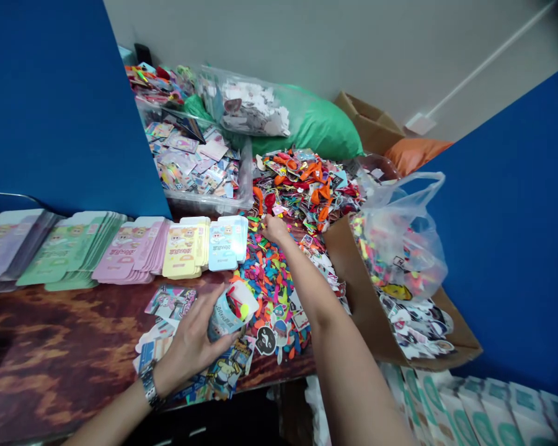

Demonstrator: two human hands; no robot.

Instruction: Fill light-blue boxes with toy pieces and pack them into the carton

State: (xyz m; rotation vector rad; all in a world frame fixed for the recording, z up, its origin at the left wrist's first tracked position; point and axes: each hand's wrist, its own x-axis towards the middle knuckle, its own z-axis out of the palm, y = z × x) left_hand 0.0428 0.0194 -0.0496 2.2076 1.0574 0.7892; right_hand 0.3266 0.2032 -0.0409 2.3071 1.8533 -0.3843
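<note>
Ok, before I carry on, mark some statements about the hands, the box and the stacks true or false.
1. The left hand holds a light-blue box. True.
2. That box is closed at the top. False: it is open, with small items showing inside.
3. The yellow stack stands between the pink stack and the blue stack. True.
4. The watch is worn on the right wrist. False: the left.
5. The right hand is at the colourful pile. True.
</note>
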